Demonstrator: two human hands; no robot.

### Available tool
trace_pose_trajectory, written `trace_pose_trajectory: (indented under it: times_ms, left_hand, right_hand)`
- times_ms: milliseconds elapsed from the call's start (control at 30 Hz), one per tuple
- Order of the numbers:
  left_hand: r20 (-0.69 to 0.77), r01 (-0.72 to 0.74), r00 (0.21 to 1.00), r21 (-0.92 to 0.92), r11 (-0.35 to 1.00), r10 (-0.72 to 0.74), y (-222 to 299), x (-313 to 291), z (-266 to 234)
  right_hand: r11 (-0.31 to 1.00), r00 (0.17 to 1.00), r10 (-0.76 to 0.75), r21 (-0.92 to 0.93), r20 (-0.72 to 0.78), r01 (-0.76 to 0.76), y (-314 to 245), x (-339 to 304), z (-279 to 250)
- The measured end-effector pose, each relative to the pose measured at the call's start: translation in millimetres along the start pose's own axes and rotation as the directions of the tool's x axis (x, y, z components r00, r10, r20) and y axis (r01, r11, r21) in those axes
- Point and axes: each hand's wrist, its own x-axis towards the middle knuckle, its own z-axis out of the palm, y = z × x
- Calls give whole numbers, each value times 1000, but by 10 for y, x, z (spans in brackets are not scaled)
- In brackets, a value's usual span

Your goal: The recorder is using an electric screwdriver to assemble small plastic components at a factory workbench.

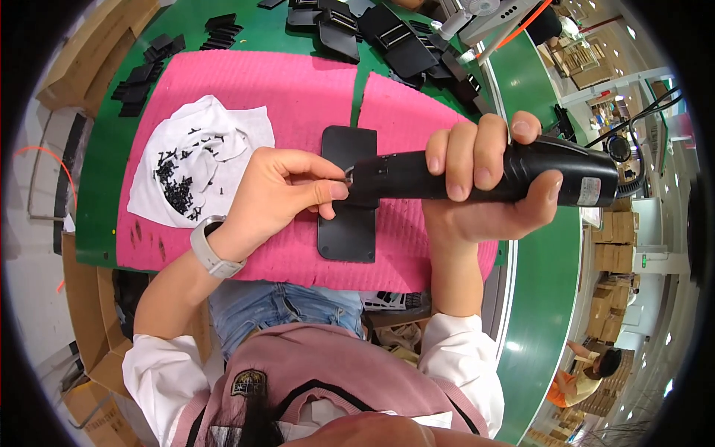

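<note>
My right hand (484,167) is wrapped round a black electric screwdriver (402,176), which lies roughly level with its nose pointing left. At that nose, the thumb and fingers of my left hand (298,186) are pinched together beside a small bit of metal. Whatever sits between those fingertips is too small to make out. Beneath the tool, on the pink mat, is a black plastic bracket (347,235) with two flat plates; the screwdriver covers its middle. Left of my left hand, a white cloth (246,127) holds a heap of small black screws (175,182).
A ridged pink foam mat (298,78) covers part of the green table (97,223). Black plastic parts (398,41) are piled at the far side, with more (141,82) at far left. Cardboard boxes (97,59) stand to the left. A person (588,372) sits away at right.
</note>
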Motion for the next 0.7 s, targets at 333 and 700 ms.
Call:
trace_pose_trajectory:
  times_ms: [333, 700]
  left_hand:
    - [-126, 131, 988, 348, 928, -92, 34, 53, -83]
    - [37, 142, 987, 215, 966, -154, -95, 101, -37]
  right_hand:
    - [966, 990, 140, -218, -19, -140, 58, 30, 39]
    - [908, 980, 199, -371, -25, -194, 93, 54, 154]
